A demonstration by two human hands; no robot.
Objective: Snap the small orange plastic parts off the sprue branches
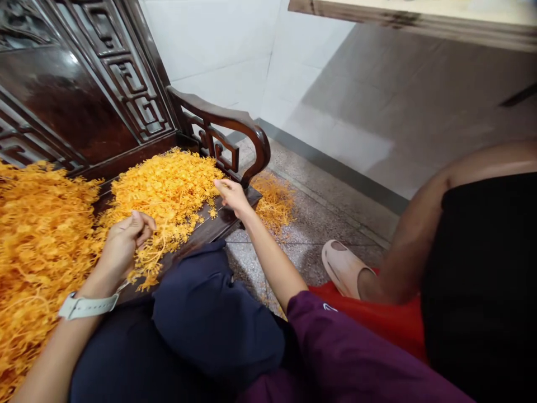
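Note:
Orange plastic flower sprigs lie in a heap [163,184] on the dark wooden bench seat [199,238]. My left hand [126,240], with a pale watch strap at its wrist, is in front of this heap. Its fingers are curled in against the thumb; whatever they hold is hidden. At the heap's right edge, beside the armrest, is my right hand [232,196]. Thumb and forefinger come together there, and anything between them is too small to make out. A larger mass of orange sprigs [42,246] fills the left side, next to my left forearm.
The bench's curved armrest [251,131] rises beyond my right hand. Orange bits form a pile [274,201] on the speckled floor. Another person's leg [411,240] and pink slipper [342,268] are at the right, by red material [377,319]. A tabletop edge [419,25] juts in above.

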